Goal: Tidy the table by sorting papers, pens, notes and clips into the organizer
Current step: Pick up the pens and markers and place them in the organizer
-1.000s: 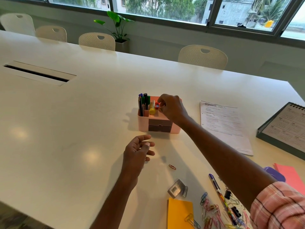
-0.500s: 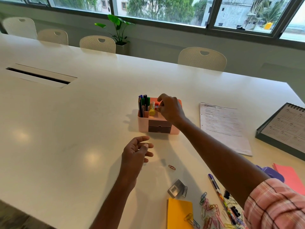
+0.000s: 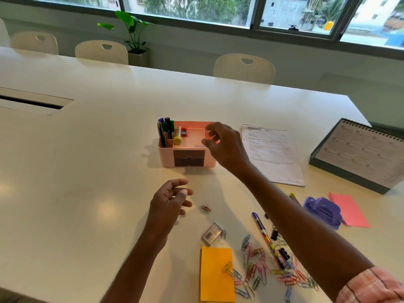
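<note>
Head view, organizer: the pink plastic desk organizer (image 3: 188, 158) with two dark drawers stood at frame centre, with its top tray open.
Right hand: the right hand (image 3: 225, 145) hovered over the tray's right edge, fingers loosely spread, apparently empty.
Left hand: the left hand (image 3: 170, 202) hung below centre, fingers relaxed and part-curled, holding nothing.
Clips: a small red paper clip (image 3: 206, 208) lay just right of the left hand; a heap of coloured paper clips (image 3: 262, 267) lay at lower right.
Technique: the lone clip looked the nearest pick. A fingertip pinch and a low release over the tray seemed best.
</note>
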`<act>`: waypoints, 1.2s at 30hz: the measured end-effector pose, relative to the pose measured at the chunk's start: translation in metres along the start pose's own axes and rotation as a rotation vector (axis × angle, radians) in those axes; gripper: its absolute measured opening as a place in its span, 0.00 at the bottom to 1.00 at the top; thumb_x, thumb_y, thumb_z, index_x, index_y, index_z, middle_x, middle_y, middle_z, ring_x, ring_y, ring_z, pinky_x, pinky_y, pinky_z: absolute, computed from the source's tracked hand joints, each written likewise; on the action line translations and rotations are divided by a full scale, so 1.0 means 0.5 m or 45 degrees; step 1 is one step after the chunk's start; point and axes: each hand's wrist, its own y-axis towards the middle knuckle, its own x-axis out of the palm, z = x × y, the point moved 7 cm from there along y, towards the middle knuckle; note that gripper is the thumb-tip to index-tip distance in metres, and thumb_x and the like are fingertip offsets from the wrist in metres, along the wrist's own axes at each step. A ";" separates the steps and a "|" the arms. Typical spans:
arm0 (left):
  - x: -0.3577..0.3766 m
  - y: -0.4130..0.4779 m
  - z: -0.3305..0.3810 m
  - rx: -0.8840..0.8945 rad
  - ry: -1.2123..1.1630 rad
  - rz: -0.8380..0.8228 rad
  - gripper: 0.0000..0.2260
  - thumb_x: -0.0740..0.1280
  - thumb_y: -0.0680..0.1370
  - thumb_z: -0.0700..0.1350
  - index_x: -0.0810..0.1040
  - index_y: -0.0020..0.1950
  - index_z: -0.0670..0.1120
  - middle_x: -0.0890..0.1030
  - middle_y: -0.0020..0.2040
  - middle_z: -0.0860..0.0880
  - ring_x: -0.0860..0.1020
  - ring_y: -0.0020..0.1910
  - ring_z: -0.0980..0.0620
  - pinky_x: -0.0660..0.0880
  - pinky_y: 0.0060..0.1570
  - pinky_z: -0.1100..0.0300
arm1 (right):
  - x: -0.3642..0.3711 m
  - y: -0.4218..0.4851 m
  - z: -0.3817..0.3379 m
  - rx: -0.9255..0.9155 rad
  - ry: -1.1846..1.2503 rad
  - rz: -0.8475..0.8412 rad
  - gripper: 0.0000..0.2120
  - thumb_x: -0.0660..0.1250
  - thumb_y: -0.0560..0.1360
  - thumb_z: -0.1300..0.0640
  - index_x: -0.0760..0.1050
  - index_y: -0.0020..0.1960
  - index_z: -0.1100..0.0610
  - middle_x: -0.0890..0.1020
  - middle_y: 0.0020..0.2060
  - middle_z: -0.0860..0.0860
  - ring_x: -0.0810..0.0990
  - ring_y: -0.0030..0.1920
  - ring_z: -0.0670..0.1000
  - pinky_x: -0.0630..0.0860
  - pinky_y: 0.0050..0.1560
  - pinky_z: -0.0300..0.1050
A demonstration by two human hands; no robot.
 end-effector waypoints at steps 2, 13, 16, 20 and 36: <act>0.023 -0.005 -0.002 0.001 0.030 -0.035 0.09 0.67 0.85 0.44 0.81 0.61 0.56 0.88 0.51 0.53 0.86 0.50 0.46 0.84 0.51 0.43 | -0.027 -0.053 0.016 0.033 0.009 -0.048 0.19 0.78 0.76 0.57 0.79 0.65 0.58 0.84 0.54 0.52 0.82 0.48 0.48 0.80 0.45 0.36; 0.163 -0.043 0.004 0.037 0.097 -0.235 0.11 0.67 0.84 0.42 0.81 0.63 0.55 0.88 0.52 0.53 0.86 0.48 0.49 0.84 0.44 0.55 | -0.147 -0.361 0.125 0.419 -0.123 -0.172 0.16 0.75 0.78 0.51 0.79 0.64 0.49 0.82 0.51 0.44 0.80 0.45 0.41 0.83 0.50 0.46; 0.209 -0.057 0.005 0.046 0.130 -0.312 0.11 0.67 0.84 0.42 0.81 0.62 0.56 0.88 0.51 0.54 0.87 0.47 0.51 0.83 0.42 0.57 | -0.154 -0.449 0.133 0.519 -0.226 -0.181 0.16 0.74 0.78 0.48 0.79 0.64 0.49 0.82 0.51 0.44 0.79 0.46 0.41 0.83 0.50 0.45; 0.269 -0.077 -0.001 0.041 0.173 -0.430 0.10 0.68 0.83 0.43 0.82 0.62 0.56 0.87 0.52 0.52 0.86 0.47 0.51 0.82 0.42 0.59 | -0.163 -0.533 0.110 0.566 -0.464 -0.181 0.19 0.71 0.79 0.44 0.78 0.68 0.48 0.82 0.59 0.47 0.79 0.56 0.46 0.81 0.55 0.44; 0.352 -0.135 -0.035 -0.109 0.216 -0.428 0.05 0.71 0.82 0.45 0.83 0.57 0.54 0.87 0.52 0.50 0.87 0.45 0.52 0.86 0.50 0.50 | -0.187 -0.587 0.121 0.569 -0.546 0.012 0.12 0.67 0.81 0.47 0.83 0.60 0.49 0.85 0.50 0.46 0.79 0.50 0.45 0.78 0.49 0.40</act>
